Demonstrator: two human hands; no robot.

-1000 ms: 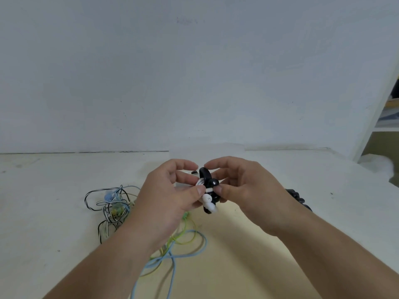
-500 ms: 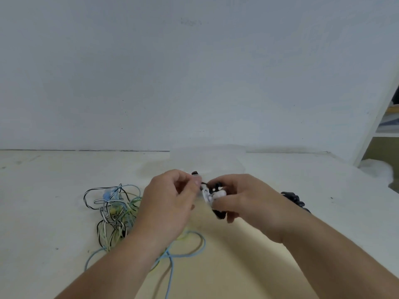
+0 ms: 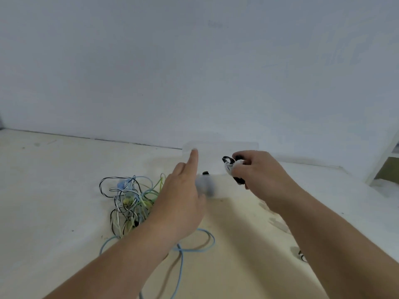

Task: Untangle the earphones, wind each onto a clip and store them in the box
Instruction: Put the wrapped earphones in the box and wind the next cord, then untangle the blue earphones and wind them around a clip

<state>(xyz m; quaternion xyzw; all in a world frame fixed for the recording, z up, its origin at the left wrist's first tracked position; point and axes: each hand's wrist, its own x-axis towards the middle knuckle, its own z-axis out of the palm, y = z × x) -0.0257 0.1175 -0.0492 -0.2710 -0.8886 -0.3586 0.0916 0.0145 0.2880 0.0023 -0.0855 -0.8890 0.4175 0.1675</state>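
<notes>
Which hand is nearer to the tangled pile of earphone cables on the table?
Left. The left hand hovers just right of the tangled pile; the right hand, gripping a wound clip, is farther right.

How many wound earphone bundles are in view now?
1: the black-and-white bundle gripped in the right hand, by the clear box. Others may be hidden behind the arms or in the box.

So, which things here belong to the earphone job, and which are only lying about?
Job: wound earphone in right hand; tangled earphones; clear box; left hand stretched toward it.
Lying about: white shelf, far right.
</notes>
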